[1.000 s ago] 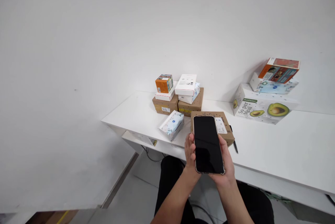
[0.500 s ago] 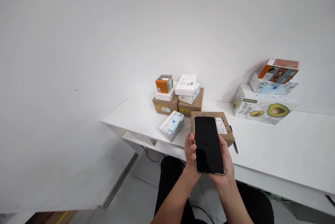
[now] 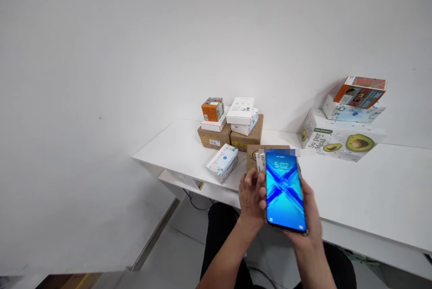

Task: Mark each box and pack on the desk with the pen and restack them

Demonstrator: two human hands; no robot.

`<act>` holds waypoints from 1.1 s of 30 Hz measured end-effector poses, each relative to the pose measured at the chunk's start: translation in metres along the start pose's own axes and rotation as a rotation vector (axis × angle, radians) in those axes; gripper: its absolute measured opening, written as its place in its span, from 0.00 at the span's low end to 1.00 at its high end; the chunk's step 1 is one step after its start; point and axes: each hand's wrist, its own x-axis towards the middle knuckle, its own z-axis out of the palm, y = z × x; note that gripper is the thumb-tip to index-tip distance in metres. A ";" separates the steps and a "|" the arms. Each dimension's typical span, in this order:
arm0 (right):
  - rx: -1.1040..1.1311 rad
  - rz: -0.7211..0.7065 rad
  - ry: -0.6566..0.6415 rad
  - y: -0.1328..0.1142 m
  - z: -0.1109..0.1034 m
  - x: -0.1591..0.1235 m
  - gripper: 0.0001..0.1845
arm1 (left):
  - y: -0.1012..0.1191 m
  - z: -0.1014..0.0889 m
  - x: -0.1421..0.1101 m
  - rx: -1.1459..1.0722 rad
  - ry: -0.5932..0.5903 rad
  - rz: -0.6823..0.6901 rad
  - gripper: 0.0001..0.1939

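Note:
A smartphone (image 3: 285, 196) with a lit blue lock screen showing 5:02 rests in my right hand (image 3: 312, 217), whose fingertips wrap round its left edge. Just left of the phone is my left hand (image 3: 251, 196), its fingers loosely bent and apart, with nothing seen in them. Behind the phone and the hands lies a brown cardboard box (image 3: 252, 156) on the white desk, partly hidden. To the left of that box sits a pack of tissues (image 3: 223, 162) with a floral print.
Two brown boxes (image 3: 214, 138) at the back carry white boxes (image 3: 240, 111), another tissue pack (image 3: 248, 124) and an orange box (image 3: 212, 110). On the right, an avocado-print carton (image 3: 340, 140) bears a tissue pack (image 3: 354, 112) and an orange-red box (image 3: 361, 92). A wall backs the desk (image 3: 388, 185).
The phone's black screen has lit up blue. My right hand has shifted right and slightly down with the phone, and a gap shows my left hand's fingers beside it.

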 end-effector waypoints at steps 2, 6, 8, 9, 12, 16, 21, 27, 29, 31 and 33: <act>-0.091 -0.197 0.127 -0.015 -0.005 -0.013 0.32 | 0.002 0.002 0.006 0.161 0.054 0.184 0.25; -0.462 -0.623 0.451 -0.052 -0.040 -0.029 0.34 | 0.005 0.005 0.009 0.417 0.159 0.428 0.30; -0.728 -0.700 0.701 -0.071 -0.070 -0.029 0.36 | 0.006 0.004 0.011 0.420 0.145 0.438 0.30; -0.900 -0.721 0.858 -0.079 -0.086 -0.028 0.36 | 0.006 0.005 0.013 0.410 0.128 0.442 0.30; -1.541 -0.578 1.143 -0.095 -0.127 -0.022 0.37 | 0.007 0.007 0.021 0.380 0.069 0.455 0.31; -2.035 -0.412 1.181 -0.096 -0.150 -0.012 0.33 | 0.010 0.016 0.035 0.381 0.011 0.466 0.31; -2.254 -0.309 1.257 -0.097 -0.157 0.004 0.30 | 0.014 0.031 0.059 0.438 0.003 0.529 0.31; -2.207 -0.232 1.260 -0.118 -0.171 0.020 0.32 | 0.024 0.057 0.097 0.613 0.074 0.540 0.31; -2.202 -0.290 1.272 -0.120 -0.173 0.022 0.31 | 0.028 0.066 0.112 0.650 0.084 0.533 0.30; -2.233 -0.433 1.244 -0.115 -0.173 0.024 0.29 | 0.032 0.075 0.128 0.668 0.076 0.539 0.29; -2.280 -0.590 1.105 -0.105 -0.171 0.028 0.26 | 0.037 0.083 0.144 0.679 0.062 0.539 0.26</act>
